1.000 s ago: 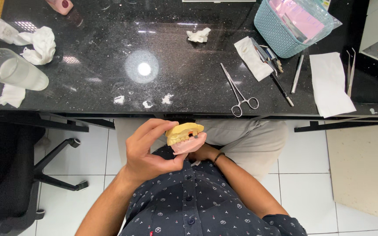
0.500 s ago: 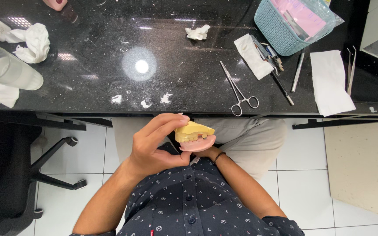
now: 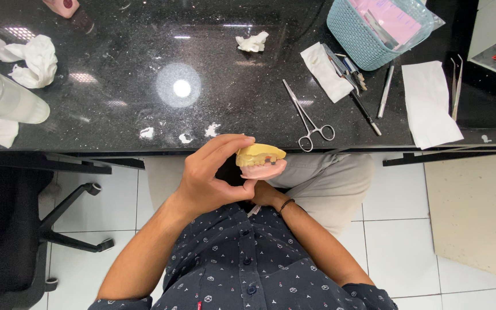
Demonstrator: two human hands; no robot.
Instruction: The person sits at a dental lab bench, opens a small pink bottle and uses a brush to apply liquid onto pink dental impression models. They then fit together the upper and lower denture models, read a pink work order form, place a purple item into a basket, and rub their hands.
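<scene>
Item: yellow dental cast (image 3: 260,155) seated on a pink base (image 3: 264,169), held just below the near edge of the black counter (image 3: 116,86), above the person's lap — left hand (image 3: 210,172) curled round its left side, fingertips on the top and thumb beneath; right hand (image 3: 268,192) mostly hidden under the base, its grip cannot be told. On the counter: steel scissors-type forceps (image 3: 308,117) near the cast, crumpled tissue (image 3: 252,41), teal basket (image 3: 368,31), clear cup (image 3: 7,103) lying at far left.
</scene>
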